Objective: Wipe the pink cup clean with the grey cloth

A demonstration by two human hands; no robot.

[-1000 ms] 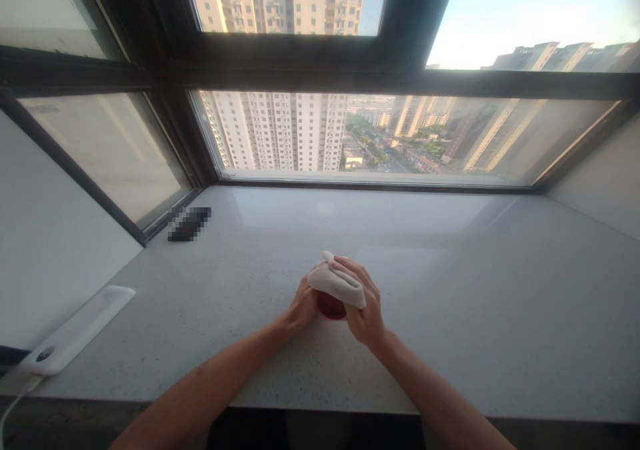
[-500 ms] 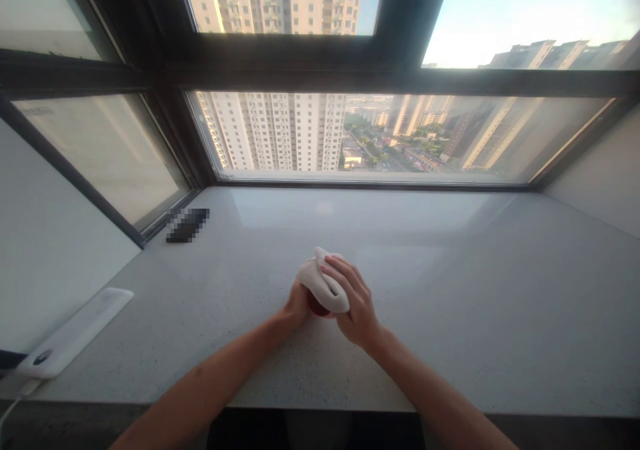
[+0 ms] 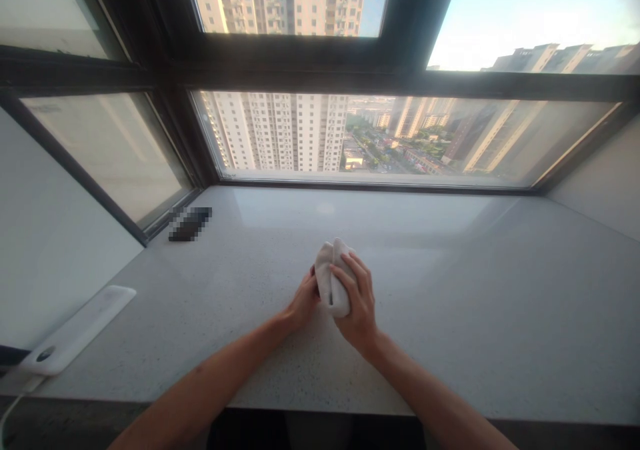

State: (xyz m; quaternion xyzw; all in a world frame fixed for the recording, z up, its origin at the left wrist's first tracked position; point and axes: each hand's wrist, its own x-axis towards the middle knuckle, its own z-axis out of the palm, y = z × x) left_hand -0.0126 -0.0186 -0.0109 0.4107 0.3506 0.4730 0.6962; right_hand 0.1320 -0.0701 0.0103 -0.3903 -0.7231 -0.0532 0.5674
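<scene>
Bunched white cloth [image 3: 333,278], gathered into a narrow upright bundle between both hands, out toward the middle of the pale speckled stone surface [image 3: 465,323]. Long axis of the bundle running almost straight away from the person, with no clear lean to either side, and two soft folds rising at its far end.

Right hand [image 3: 358,301] the closer of the two to the cloth, wrapped over its right and near faces, with right fingers [image 3: 351,271] curled firmly across the fabric. Left hand [image 3: 303,302] pressed against the bundle's left side, with left fingers [image 3: 313,282] mostly lost behind the folds, so the firmness of that grasp impossible to tell.

Inside of the bundle completely hidden, leaving unclear whether anything lay wrapped within it. Underside also out of sight, and contact with the surface uncertain. Both forearms cut off by the lower edge of the view.

Farther off, a dark flat object [image 3: 190,224] near the window's left corner, pixelated beyond recognition. At lower left, a white plastic strip [image 3: 77,330] with a pale cable [image 3: 10,410] leaving the frame. Beyond the dark window frame [image 3: 320,57], high-rise apartment towers [image 3: 275,133].
</scene>
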